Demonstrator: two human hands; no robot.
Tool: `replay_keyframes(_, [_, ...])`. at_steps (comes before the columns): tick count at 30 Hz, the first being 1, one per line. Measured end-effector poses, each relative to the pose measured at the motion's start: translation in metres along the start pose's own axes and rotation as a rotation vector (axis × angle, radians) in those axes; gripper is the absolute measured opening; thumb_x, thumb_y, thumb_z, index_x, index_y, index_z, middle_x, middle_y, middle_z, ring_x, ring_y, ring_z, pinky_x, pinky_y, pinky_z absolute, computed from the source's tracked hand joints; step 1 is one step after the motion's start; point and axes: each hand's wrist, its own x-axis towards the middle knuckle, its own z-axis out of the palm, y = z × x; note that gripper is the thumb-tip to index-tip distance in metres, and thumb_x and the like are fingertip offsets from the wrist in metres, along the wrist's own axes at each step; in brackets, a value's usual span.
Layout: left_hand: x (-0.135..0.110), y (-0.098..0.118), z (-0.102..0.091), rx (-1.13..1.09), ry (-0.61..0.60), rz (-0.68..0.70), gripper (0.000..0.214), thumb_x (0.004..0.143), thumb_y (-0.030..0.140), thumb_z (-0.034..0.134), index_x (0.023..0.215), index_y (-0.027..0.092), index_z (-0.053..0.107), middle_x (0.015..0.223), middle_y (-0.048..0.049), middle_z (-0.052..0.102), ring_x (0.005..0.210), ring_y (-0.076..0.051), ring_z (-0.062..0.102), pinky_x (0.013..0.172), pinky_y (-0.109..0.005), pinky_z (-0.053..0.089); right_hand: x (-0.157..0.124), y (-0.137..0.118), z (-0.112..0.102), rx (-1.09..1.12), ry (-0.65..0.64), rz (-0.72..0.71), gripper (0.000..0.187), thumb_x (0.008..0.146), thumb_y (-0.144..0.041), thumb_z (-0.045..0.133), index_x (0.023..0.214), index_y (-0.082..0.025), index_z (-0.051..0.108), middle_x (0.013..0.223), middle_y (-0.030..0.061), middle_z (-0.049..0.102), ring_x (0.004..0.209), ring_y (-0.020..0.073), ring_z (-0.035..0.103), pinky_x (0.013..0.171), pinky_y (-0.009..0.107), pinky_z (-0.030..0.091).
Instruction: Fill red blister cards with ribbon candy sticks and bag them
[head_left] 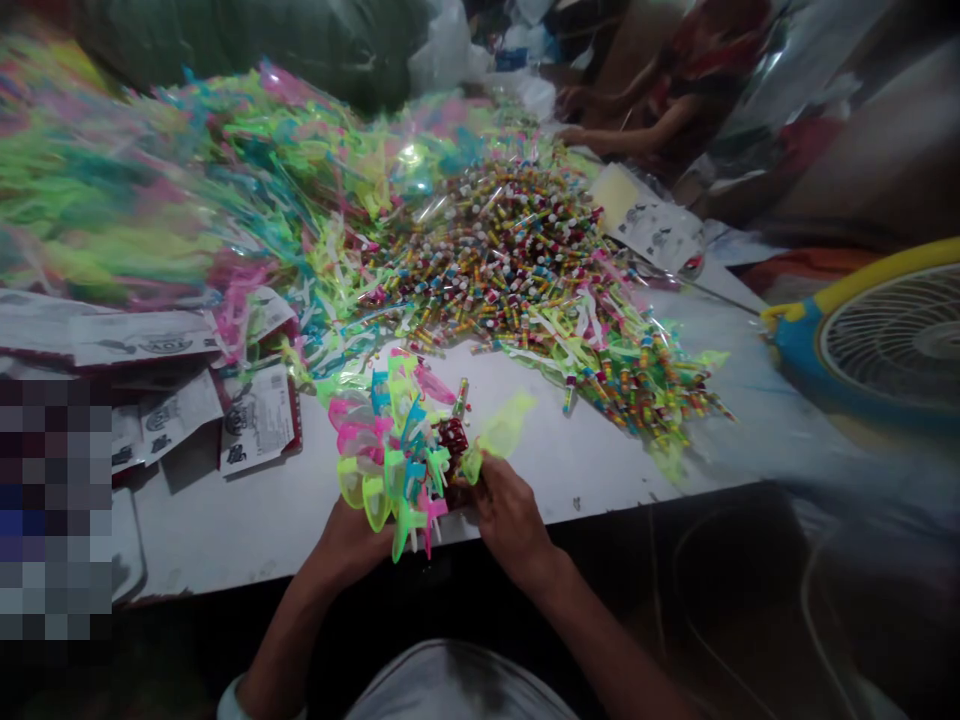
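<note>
My left hand [361, 528] is closed around a bunch of translucent plastic toy pieces [401, 455] in pink, blue and yellow-green. The bunch hides most of its fingers. Dark red ends [452, 438] stick out on the bunch's right side. Beside it, my right hand [514, 510] pinches a yellow-green plastic toy piece [504, 428], whose wide end points up and right. Just beyond the bunch a small tube [461, 397] lies on the white table [525, 395]. Both hands are at the table's near edge.
A large heap of small candy-like tubes [502, 250] fills the table's middle. Tangled coloured plastic pieces [255, 170] pile up behind and left. Printed cards [259, 420] lie left. At right stand more filled pieces [645, 385] and a fan [885, 340]. Another person's arm [630, 138] reaches in.
</note>
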Motion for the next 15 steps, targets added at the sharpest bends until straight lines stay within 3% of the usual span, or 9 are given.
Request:
replay_keyframes(5, [0.000,0.001,-0.001,-0.012,-0.030,0.001,0.035,0.068,0.051,0.058,0.081,0.022,0.070,0.095,-0.0087,0.070,0.095,-0.028,0.060,0.089,-0.043,0.050,-0.003,-0.015,0.008,-0.006,-0.087,0.013,0.017,0.089,-0.015,0.037,0.096,-0.022,0.051,0.085,0.0035,0.057,0.077,0.0160,0.055,0.068,0.028,0.049])
replay_keyframes(9, [0.001,-0.003,0.000,-0.009,0.006,0.030,0.036,0.065,0.053,0.061,0.078,0.020,0.070,0.090,-0.0099,0.070,0.090,-0.029,0.062,0.083,-0.044,0.052,0.014,-0.005,-0.019,0.046,-0.199,0.019,0.015,0.086,-0.014,0.046,0.097,-0.022,0.053,0.090,0.0022,0.059,0.081,0.0137,0.057,0.071,0.025,0.049])
replay_keyframes(10, [0.002,-0.004,0.000,0.000,0.015,0.048,0.036,0.063,0.053,0.063,0.078,0.020,0.070,0.088,-0.0096,0.070,0.090,-0.029,0.062,0.083,-0.044,0.052,0.021,0.003,-0.032,-0.001,-0.158,0.023,0.014,0.086,-0.015,0.048,0.097,-0.021,0.054,0.090,0.0025,0.059,0.082,0.0138,0.057,0.073,0.025,0.048])
replay_keyframes(12, [0.003,-0.004,0.001,0.018,0.025,0.079,0.036,0.060,0.053,0.066,0.078,0.021,0.070,0.084,-0.0087,0.070,0.091,-0.030,0.061,0.085,-0.044,0.052,0.039,0.024,-0.062,-0.231,0.071,0.089,0.011,0.087,-0.019,0.050,0.096,-0.019,0.055,0.091,0.0054,0.060,0.084,0.0164,0.057,0.075,0.028,0.047])
replay_keyframes(13, [0.003,-0.003,0.000,0.017,0.023,0.091,0.037,0.060,0.053,0.066,0.079,0.021,0.070,0.083,-0.0084,0.069,0.092,-0.030,0.061,0.085,-0.043,0.052,0.048,0.036,-0.076,-0.398,0.205,0.159,0.011,0.087,-0.019,0.050,0.096,-0.017,0.056,0.092,0.0079,0.059,0.086,0.0188,0.057,0.075,0.030,0.046])
replay_keyframes(15, [0.003,0.000,0.000,-0.003,0.013,0.105,0.037,0.063,0.054,0.062,0.080,0.021,0.069,0.082,-0.0086,0.069,0.092,-0.029,0.061,0.083,-0.043,0.053,0.063,0.057,-0.099,-0.740,0.335,0.333,0.013,0.085,-0.019,0.052,0.095,-0.014,0.057,0.098,0.0138,0.057,0.086,0.0233,0.057,0.070,0.034,0.045])
